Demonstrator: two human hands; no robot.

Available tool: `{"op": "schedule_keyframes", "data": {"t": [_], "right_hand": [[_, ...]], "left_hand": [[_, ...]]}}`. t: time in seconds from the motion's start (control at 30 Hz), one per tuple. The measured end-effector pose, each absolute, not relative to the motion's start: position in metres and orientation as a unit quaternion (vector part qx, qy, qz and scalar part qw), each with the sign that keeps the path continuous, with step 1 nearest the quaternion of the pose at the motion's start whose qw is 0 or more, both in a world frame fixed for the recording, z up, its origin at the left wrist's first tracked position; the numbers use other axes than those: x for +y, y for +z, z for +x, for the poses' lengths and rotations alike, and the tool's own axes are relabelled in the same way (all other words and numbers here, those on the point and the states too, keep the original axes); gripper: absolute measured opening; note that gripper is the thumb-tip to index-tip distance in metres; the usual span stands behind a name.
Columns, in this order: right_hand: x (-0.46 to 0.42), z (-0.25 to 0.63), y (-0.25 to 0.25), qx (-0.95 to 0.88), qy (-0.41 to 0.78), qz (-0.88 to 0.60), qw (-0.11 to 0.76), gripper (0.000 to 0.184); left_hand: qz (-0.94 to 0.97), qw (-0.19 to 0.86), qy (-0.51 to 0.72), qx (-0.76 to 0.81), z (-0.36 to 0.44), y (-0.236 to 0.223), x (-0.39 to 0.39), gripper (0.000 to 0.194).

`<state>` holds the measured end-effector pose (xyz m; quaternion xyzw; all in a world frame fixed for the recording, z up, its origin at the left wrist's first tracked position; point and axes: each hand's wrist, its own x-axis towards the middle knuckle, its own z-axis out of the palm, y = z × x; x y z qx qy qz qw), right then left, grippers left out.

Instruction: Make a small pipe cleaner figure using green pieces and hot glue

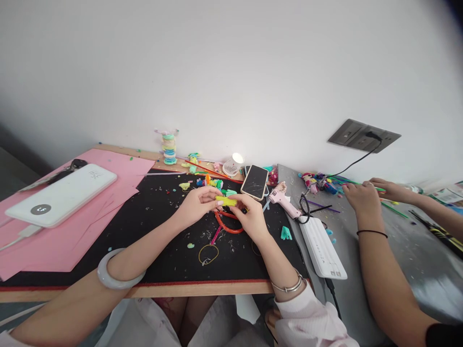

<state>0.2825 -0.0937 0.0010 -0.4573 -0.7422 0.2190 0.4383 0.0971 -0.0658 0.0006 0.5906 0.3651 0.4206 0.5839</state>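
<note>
Both of my hands are raised over the black mat [152,246] with a short yellow bundle between them, which looks like folded pipe cleaner [226,200]. The fingertips of my left hand [200,205] pinch its left end. My right hand [249,214] is closed on the other end. Just below lie a red-orange loop [231,230] and a pink stem [216,235]. A thin gold ring [209,254] rests nearer the front edge. Behind my hands are colourful fuzzy pieces [211,182] and a phone [254,182].
A pink glue gun [284,198] and white power bank [321,246] lie to the right. Further right, another person's hands [365,195] hold green stems. Pink sheets [90,217] carry another power bank [65,193]. A paper cup [233,164] and thread-wrapped stack [169,149] are near the wall.
</note>
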Motion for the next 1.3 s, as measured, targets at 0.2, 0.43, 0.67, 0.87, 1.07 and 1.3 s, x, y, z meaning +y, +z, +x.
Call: {"op": "schedule_keyframes", "data": {"t": [0.2,0.43,0.67,0.87,1.07,1.3], "right_hand": [[-0.0941,0.2824,0.0009,-0.744,0.217,-0.454,0.440,0.023],[-0.0938,0.2822,0.0015,-0.748,0.213,-0.455,0.434,0.022],[-0.0939,0.2825,0.0020,-0.746,0.216,-0.458,0.432,0.024],[-0.0944,0.2816,0.0011,-0.707,0.244,-0.481,0.458,0.024],[-0.0937,0.2795,-0.0012,-0.640,0.372,-0.462,0.488,0.020],[-0.0921,0.2790,-0.0011,-0.622,0.417,-0.438,0.498,0.021]], "left_hand": [[0.593,0.581,0.429,0.356,0.0970,-0.0011,-0.0659,0.030],[0.592,0.576,0.429,0.366,0.0970,0.0006,-0.0664,0.028],[0.590,0.569,0.429,0.379,0.0975,0.0050,-0.0683,0.027],[0.588,0.564,0.438,0.381,0.0974,0.0053,-0.0675,0.028],[0.582,0.565,0.446,0.378,0.0968,0.0046,-0.0675,0.027],[0.577,0.559,0.455,0.384,0.0965,0.0033,-0.0681,0.028]]}}
